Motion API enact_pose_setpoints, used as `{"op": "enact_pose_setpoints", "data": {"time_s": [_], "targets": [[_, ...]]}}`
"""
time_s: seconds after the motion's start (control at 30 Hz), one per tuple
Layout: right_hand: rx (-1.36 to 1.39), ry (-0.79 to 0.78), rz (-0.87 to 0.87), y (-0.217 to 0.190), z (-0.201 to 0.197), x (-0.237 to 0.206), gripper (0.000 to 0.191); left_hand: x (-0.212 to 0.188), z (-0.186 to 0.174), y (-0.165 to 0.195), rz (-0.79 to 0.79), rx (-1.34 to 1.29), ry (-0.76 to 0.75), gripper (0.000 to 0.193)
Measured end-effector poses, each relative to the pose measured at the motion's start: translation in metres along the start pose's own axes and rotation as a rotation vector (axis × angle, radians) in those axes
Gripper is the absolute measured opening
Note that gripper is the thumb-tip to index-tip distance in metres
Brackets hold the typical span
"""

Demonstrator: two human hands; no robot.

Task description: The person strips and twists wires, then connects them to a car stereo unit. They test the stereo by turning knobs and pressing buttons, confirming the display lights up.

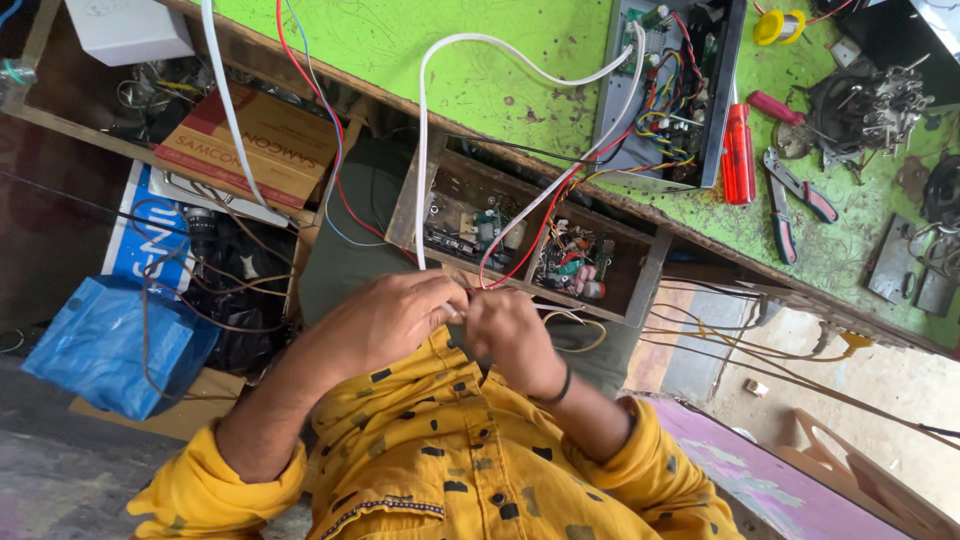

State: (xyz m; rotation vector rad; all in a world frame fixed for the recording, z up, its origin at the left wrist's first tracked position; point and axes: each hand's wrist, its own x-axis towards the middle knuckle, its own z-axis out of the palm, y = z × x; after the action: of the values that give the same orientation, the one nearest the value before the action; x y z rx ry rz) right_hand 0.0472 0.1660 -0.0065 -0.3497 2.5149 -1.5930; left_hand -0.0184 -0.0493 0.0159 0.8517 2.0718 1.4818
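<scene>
My left hand (385,322) and my right hand (510,338) meet in front of my yellow spotted shirt, fingertips pinched together on wire ends. A white cable (424,150) rises from my left fingers, loops over the green workbench (480,70) and enters an open grey electronics chassis (660,90). A thin red wire (535,225) runs from my right fingers up to the same chassis. The exact wire tips are hidden between my fingers.
An open wooden drawer (520,240) of small components sits just beyond my hands. A red screwdriver (738,150), red-handled pliers (795,205) and a yellow solder spool (775,25) lie on the bench. A cardboard box (250,145) and blue bag (110,345) are left.
</scene>
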Motion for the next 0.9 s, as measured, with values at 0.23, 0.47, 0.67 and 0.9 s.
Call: {"op": "enact_pose_setpoints", "data": {"time_s": [0.23, 0.47, 0.67, 0.9], "targets": [[0.053, 0.047, -0.221, 0.009, -0.009, 0.009, 0.012, -0.008, 0.005, -0.009, -0.035, -0.203, 0.11, 0.015], [0.05, 0.47, -0.149, -0.01, 0.002, 0.019, 0.009, 0.008, 0.04, -0.025, -0.023, -1.038, 0.232, 0.018], [-0.425, 0.479, -0.385, -0.028, 0.011, 0.013, 0.039, 0.016, 0.054, -0.025, -0.087, -1.122, 0.36, 0.016], [0.299, 0.444, 0.099, -0.011, -0.011, 0.011, 0.006, 0.002, 0.028, -0.026, 0.0, -0.972, 0.347, 0.022]]}}
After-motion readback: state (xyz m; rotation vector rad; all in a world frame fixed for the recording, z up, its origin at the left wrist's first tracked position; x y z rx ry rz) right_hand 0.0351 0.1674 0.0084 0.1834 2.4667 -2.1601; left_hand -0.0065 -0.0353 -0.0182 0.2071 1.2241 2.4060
